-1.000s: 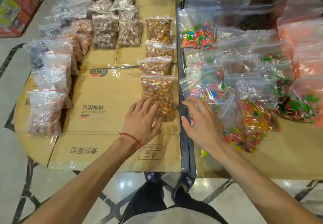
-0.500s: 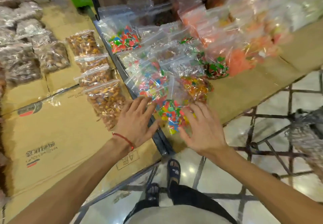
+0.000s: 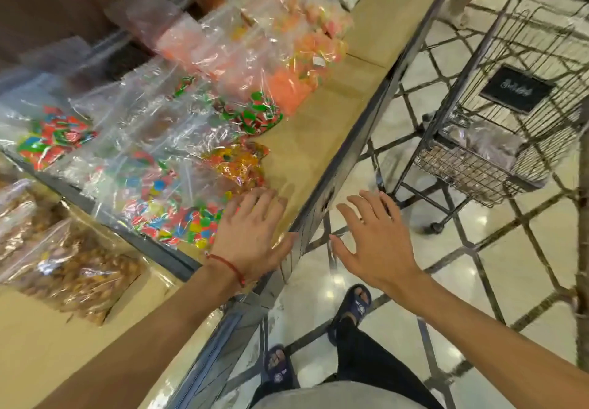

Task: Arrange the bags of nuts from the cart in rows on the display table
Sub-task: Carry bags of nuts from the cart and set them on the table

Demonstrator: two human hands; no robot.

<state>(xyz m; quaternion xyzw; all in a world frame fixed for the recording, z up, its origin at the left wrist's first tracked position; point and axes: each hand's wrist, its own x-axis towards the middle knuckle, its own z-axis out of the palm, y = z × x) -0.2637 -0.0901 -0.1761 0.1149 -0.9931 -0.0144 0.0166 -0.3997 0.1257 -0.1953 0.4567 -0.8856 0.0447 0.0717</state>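
A clear bag of brown nuts (image 3: 76,274) lies at the lower left on the cardboard-covered display table (image 3: 35,345). More bags of nuts (image 3: 478,153) rest in the bottom of the wire cart (image 3: 522,58) at the right. My left hand (image 3: 251,236), with a red string on its wrist, hovers open over the front edge of the neighbouring table. My right hand (image 3: 373,236) is open in the air above the floor, between that table and the cart. Neither hand holds anything.
The neighbouring table (image 3: 322,140) carries clear bags of colourful candy (image 3: 178,217) and orange sweets (image 3: 287,86). A dark metal rail (image 3: 153,249) divides the two tables. The tiled floor (image 3: 497,265) lies below, with my sandalled feet (image 3: 353,306) on it.
The view has swung right, from the nut table toward the cart. Both hands have come off the last nut bag and moved right, still open and empty.
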